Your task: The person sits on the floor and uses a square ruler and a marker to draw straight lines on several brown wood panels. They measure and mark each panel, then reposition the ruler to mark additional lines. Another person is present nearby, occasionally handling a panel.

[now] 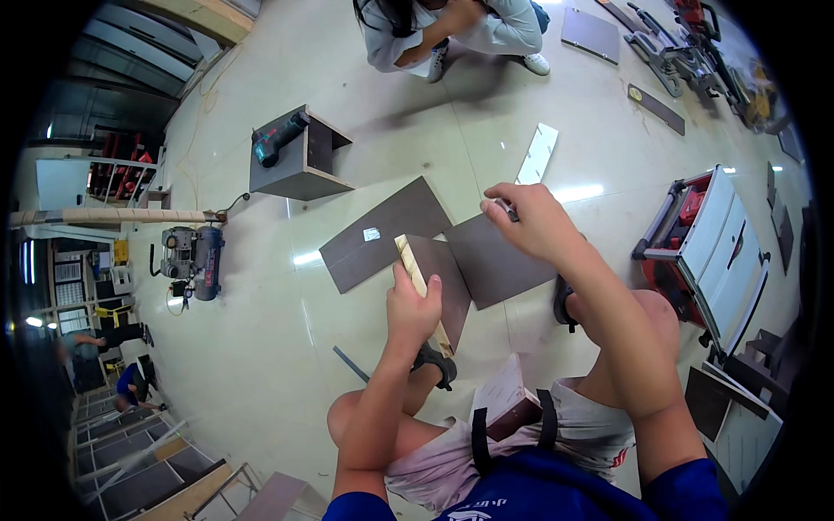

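Note:
My left hand (412, 306) is closed round the near edge of a dark brown board (441, 282) that stands on its edge, its pale wood rim facing me. Against that board's right side lies a flat dark panel (504, 265). My right hand (537, 224) is raised above this panel, fingers curled round a small dark object (504, 208) whose kind I cannot make out. A second dark panel (378, 247) with a small white label lies on the floor to the left. Between my thighs rests a white-faced board (501, 386) with a dark edge.
An open dark box (282, 169) with a cordless drill (280, 139) on top stands at far left. A pale strip (538, 154) lies beyond my right hand. An air compressor (193, 260) stands left, a tool cart (708, 252) right. Another person (452, 30) crouches ahead.

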Demonstrator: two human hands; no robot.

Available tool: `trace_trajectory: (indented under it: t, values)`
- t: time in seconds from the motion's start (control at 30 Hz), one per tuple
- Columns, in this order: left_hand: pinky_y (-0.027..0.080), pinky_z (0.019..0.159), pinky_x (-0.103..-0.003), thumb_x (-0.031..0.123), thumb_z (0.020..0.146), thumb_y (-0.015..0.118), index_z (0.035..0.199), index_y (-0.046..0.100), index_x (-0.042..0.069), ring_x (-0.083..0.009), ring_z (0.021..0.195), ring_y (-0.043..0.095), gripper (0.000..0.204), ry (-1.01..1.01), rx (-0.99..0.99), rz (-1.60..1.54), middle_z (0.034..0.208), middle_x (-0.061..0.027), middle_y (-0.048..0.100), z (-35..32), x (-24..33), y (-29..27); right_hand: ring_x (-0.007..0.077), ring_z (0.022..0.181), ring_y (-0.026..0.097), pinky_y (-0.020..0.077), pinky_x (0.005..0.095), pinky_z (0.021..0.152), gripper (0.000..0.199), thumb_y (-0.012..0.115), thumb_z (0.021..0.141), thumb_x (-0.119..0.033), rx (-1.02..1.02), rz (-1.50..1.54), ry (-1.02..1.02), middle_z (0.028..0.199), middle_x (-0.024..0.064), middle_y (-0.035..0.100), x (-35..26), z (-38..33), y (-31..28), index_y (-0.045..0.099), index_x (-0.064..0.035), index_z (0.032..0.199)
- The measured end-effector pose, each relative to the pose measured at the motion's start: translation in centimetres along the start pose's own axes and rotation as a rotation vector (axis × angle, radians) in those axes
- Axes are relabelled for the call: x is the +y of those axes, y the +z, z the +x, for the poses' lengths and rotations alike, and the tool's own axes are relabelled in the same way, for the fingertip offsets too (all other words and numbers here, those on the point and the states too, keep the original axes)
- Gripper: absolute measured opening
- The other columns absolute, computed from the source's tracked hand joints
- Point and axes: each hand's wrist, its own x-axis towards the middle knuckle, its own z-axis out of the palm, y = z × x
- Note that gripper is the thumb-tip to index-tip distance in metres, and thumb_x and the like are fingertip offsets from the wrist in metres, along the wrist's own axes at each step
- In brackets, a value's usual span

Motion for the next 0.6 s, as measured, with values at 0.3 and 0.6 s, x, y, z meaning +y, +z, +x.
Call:
trace_trajectory:
  t: [0.3, 0.6]
  values:
    - [0.055, 0.078, -0.043, 0.016, 0.091, 0.064, 0.12, 0.049, -0.003, -0.0375, 0.089, 0.072, 0.038, -0.032, -0.006, 0.039, 0.097, -0.0232, 0.071, 0.2, -0.4, 0.1, 0.0365, 0.07, 0.064, 0.0512, 0.0416, 0.069, 0.022, 0.054, 0.097, -0.018, -0.014, -0.021, -0.079, 0.074, 0.0172, 0.067, 1.6, -0.1, 2.1, 0.068, -0.0014, 0.099]
    - [0.056, 0.076, -0.048, 0.018, 0.089, 0.065, 0.128, 0.044, -0.007, -0.0449, 0.088, 0.071, 0.051, 0.037, 0.014, -0.03, 0.096, -0.0287, 0.07, 1.4, 0.4, -1.0, 0.036, 0.082, 0.068, 0.0537, 0.0449, 0.074, 0.02, 0.057, 0.093, -0.013, -0.069, -0.05, -0.077, 0.082, 0.0173, 0.071, 0.7, 1.0, 1.7, 0.068, -0.0034, 0.107]
